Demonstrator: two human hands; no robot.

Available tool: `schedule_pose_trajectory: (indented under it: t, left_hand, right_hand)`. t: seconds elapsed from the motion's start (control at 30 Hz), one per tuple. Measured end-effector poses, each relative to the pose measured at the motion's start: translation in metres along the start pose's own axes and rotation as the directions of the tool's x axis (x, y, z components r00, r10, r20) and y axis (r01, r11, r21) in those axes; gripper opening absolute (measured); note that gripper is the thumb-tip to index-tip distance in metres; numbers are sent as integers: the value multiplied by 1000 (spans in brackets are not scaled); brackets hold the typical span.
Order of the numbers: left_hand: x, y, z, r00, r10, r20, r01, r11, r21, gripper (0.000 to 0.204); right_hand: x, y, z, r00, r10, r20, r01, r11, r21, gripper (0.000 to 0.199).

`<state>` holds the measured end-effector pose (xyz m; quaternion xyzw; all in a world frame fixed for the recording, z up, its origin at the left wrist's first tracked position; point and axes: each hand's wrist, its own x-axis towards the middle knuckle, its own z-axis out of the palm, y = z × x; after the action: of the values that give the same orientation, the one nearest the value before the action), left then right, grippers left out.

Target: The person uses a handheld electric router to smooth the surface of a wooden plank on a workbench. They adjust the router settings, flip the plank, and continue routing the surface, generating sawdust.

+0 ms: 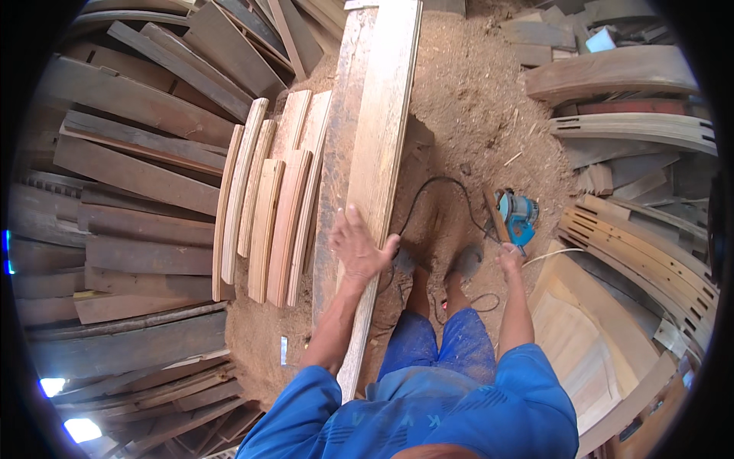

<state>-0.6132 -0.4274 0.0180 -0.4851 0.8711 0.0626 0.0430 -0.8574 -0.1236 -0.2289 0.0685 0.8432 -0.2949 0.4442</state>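
A long, pale wooden plank (382, 115) runs from the far edge of the view toward my body, lying on a darker, worn board (334, 168). My left hand (359, 246) rests on the plank with its fingers spread and its thumb over the right edge. To the right of my legs, my right hand (510, 260) is closed round the near end of a blue power tool, which looks like an electric planer (521, 217). A brown strip runs along the tool's left side. The tool is held away from the plank, and my fingers partly hide its grip.
Several cut, slightly curved wood pieces (269, 229) lie left of the plank. Stacked boards (145, 176) fill the left side; curved slotted pieces (642, 252) and a pale panel (585, 321) stand at right. A black cord (428, 182) loops over the sawdust-covered floor (474, 99) near my feet.
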Motion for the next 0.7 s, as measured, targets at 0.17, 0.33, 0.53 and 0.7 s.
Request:
schedule_pose_trajectory:
  t: [0.17,0.33,0.53,0.7]
  left_hand:
    - [-7,12,-1,976,-148,161,163,983,-85,126]
    - [17,-13,-25,934,-28,355,128,957,-261,113]
    - [13,-77,-42,987,117,110,-11,734,-679,97]
    - [19,-86,-57,975,90,204,89,683,-725,95]
  right_hand:
    - [-56,-46,17,993,72,97,-73,997,8,38]
    - [-70,-94,48,976,-218,0,217,972,88,40]
    - [-134,-272,112,795,-607,-15,604,788,122,59]
    - [-180,-398,170,732,-681,24,669,725,163,80]
